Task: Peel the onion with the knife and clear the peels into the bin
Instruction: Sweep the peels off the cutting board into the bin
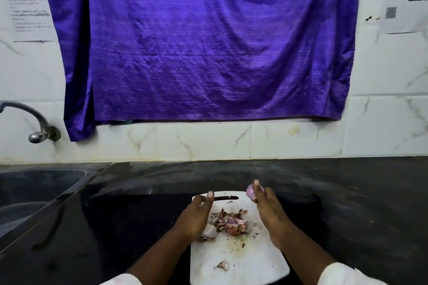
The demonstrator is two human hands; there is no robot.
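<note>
Toward the near edge of the black polished tabletop [347, 203], above the far right corner of the white plastic cutting board [243, 261], the small purple peeled onion [251, 192] is held off the surface by the right hand [266, 210]. Its grip is closed round the bulb, with fingertips over the top. No dry skin can be made out on the visible part, so peeling is judged done or nearly so, and clearing is taken as the step in hand.

The heap of brown and purple onion peels [231, 222] lies mid-board between the hands. A pale curved peel piece [209, 232] lies by the left wrist, and one stray scrap [223, 265] lies nearer the near edge. The left hand [196, 217] is spread over the board's left side, fingers straight, its grip holding nothing. Beside its fingertips a dark narrow shape [225, 197] lies along the board's far edge. Whether it is the knife or a handle slot cannot be told.

The onion is best set down clear of the heap first. The peels should then be swept together, stray scrap included, before anything is lifted, since thin flakes are likely to scatter. No bin is in view, so the board itself may be better carried.
</note>
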